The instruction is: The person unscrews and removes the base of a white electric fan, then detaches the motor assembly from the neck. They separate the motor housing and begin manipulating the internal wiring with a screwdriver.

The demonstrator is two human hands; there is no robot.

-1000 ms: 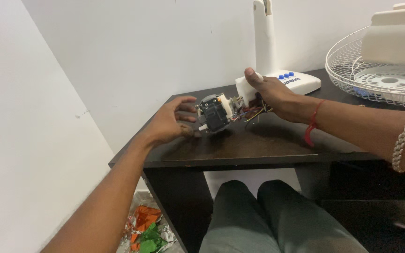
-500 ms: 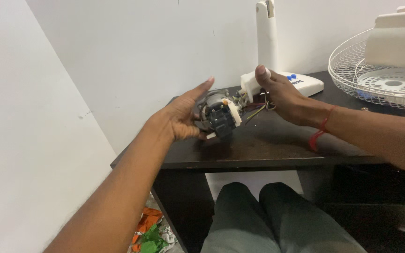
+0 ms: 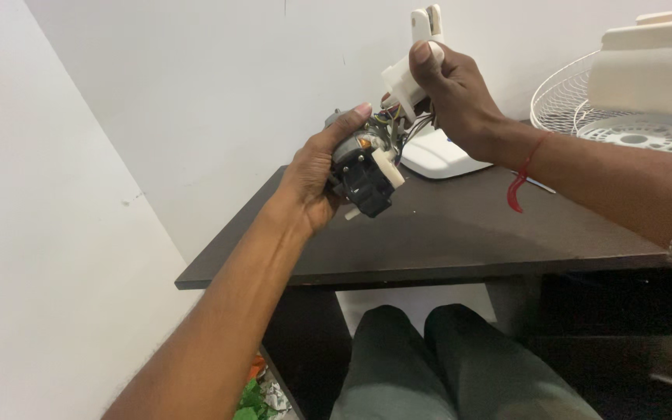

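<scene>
My left hand (image 3: 316,175) grips a small fan motor (image 3: 363,171), a metal body with a black gearbox and a white plastic part, held up above the dark table (image 3: 445,233). My right hand (image 3: 453,93) is closed on a white plastic housing piece (image 3: 400,82) joined to the motor by a bundle of coloured wires (image 3: 402,124). Both hands are raised in front of the wall, close together.
A white fan base (image 3: 437,155) with an upright post (image 3: 425,23) stands at the back of the table. At the right lie a white wire fan grille (image 3: 585,117) and a cream fan cover (image 3: 655,66). My knees are under the table; coloured scraps (image 3: 262,397) lie on the floor.
The motor and housing were lifted off the table and raised toward the wall. My left hand went from open beside the motor to gripping it.
</scene>
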